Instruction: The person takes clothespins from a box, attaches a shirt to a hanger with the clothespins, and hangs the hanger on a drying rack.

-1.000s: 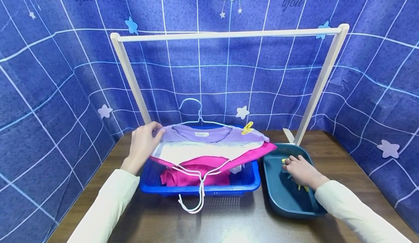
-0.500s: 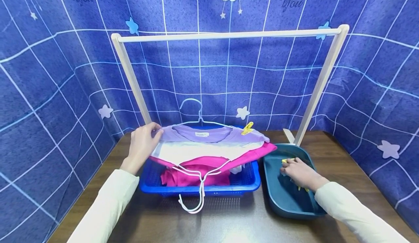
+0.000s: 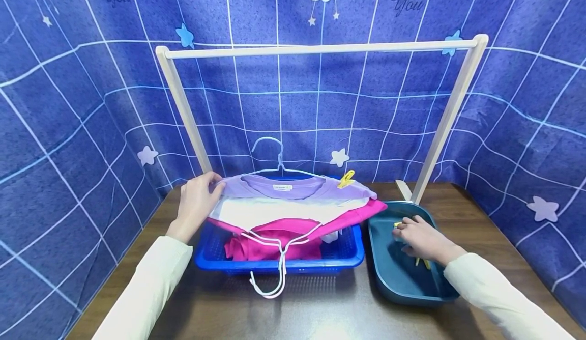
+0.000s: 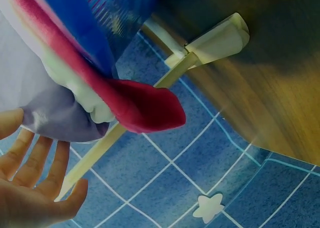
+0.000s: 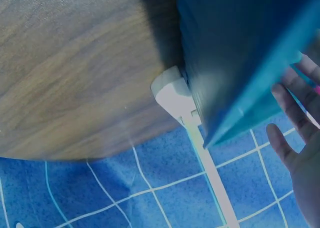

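My left hand (image 3: pixel 194 205) pinches the left shoulder of a purple-and-white shirt (image 3: pixel 235 187), its other fingers spread below the cloth in the left wrist view. A light blue hanger (image 3: pixel 280 159) sits inside the shirt, hook up. On the opposite shoulder is a yellow clothespin (image 3: pixel 346 179). Under this shirt lies a pink garment (image 3: pixel 366 215) with white hangers (image 3: pixel 281 274) whose hooks point towards me. My right hand (image 3: pixel 423 238) reaches into a dark teal bin (image 3: pixel 382 281), over yellow clothespins (image 3: pixel 427 264). Whether its fingertips grip one is hidden.
Beneath the shirts stands a blue basket (image 3: pixel 220 265) with more pink cloth (image 3: pixel 297 248) inside. A pale rack, its top bar (image 3: pixel 320 49) bare, rises behind it. Blue patterned fabric (image 3: pixel 366 116) surrounds the wooden table (image 3: pixel 220 304).
My right hand shifts slightly within the bin, its fingers moving among the clothespins. The left hand draws slightly left, still at the shirt's shoulder. The basket and rack stay put.
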Action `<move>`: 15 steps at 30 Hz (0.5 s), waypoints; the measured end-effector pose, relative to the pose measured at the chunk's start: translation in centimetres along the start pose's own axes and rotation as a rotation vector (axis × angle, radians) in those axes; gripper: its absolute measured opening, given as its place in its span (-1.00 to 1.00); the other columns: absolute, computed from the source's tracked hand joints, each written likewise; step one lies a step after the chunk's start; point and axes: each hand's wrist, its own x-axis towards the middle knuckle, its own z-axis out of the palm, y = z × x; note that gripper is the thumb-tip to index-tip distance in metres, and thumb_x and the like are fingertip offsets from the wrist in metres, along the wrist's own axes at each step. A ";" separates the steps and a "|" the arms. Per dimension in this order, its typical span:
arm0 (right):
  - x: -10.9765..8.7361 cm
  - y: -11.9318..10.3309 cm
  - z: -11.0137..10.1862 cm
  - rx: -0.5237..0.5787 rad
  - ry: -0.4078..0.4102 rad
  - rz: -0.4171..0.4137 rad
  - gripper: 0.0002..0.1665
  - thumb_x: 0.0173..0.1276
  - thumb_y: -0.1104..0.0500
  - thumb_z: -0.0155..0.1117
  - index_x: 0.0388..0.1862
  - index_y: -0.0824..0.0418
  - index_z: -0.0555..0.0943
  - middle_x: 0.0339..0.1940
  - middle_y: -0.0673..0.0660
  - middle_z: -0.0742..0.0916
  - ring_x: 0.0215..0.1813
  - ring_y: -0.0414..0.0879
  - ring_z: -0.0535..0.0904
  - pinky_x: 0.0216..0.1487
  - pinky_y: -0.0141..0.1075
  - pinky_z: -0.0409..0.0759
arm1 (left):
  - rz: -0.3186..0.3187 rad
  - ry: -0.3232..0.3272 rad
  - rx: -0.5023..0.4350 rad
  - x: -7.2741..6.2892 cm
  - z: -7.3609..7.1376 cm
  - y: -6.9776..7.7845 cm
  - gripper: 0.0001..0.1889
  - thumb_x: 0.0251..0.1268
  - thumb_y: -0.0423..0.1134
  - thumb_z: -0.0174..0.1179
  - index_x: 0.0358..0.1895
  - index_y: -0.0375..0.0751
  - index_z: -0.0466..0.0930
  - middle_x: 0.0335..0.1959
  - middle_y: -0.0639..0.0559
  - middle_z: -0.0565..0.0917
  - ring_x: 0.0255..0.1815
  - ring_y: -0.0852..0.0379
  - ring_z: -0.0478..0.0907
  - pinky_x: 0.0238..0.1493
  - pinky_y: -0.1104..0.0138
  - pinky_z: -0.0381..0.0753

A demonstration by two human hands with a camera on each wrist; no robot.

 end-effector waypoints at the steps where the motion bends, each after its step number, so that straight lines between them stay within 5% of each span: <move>1: 0.0 0.1 -0.1 0.005 0.004 0.010 -0.59 -0.14 0.10 0.52 -0.26 0.16 0.62 -0.39 0.00 0.70 -0.29 -0.07 0.46 -0.22 -0.11 0.41 | -0.001 0.001 0.001 0.0 0.0 -0.1 -0.81 0.21 -0.23 0.16 -0.23 -0.29 0.59 -0.27 -0.24 0.68 -0.21 -0.20 0.60 -0.13 -0.03 0.45; 15: 0.5 0.6 -3.1 -0.003 0.131 0.129 -0.63 -0.10 0.09 0.48 -0.30 0.15 0.57 -0.36 0.07 0.71 -0.21 0.01 0.56 -0.15 -0.01 0.43 | -0.013 -0.011 -0.002 -0.1 0.0 -0.2 -0.81 0.22 -0.22 0.15 -0.23 -0.27 0.59 -0.27 -0.24 0.68 -0.21 -0.20 0.60 -0.15 -0.03 0.46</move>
